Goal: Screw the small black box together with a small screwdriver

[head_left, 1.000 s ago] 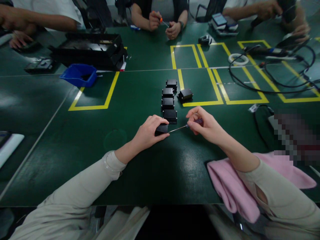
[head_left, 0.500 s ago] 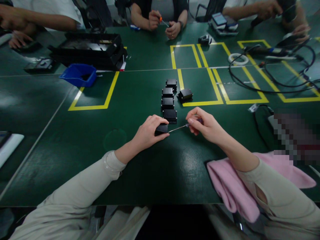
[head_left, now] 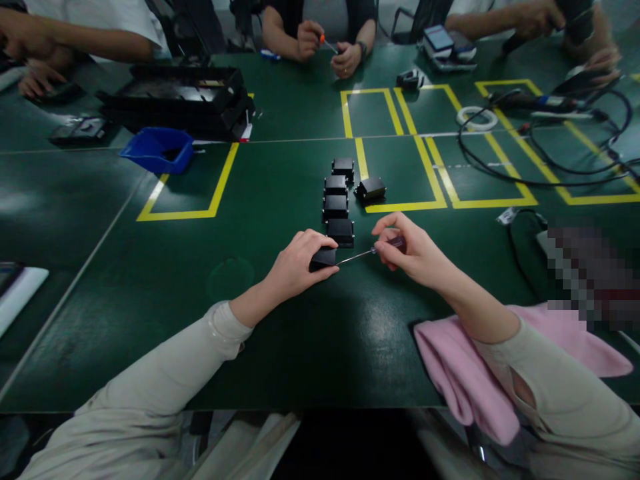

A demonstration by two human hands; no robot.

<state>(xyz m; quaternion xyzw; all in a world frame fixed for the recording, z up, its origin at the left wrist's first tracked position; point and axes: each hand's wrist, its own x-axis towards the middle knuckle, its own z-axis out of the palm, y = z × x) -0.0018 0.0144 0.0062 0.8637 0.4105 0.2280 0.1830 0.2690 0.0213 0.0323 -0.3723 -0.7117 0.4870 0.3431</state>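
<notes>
6 blk boxes (1 in L hand, 5 just past it), 1 screwdriver in R hand, 1 pink cloth near R forearm.

A small black box lies flat on the table, a slim screwdriver pointing into its right edge.

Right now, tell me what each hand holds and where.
Left hand clamps the small black box by its sides; right hand pinches the screwdriver by its handle.
</notes>
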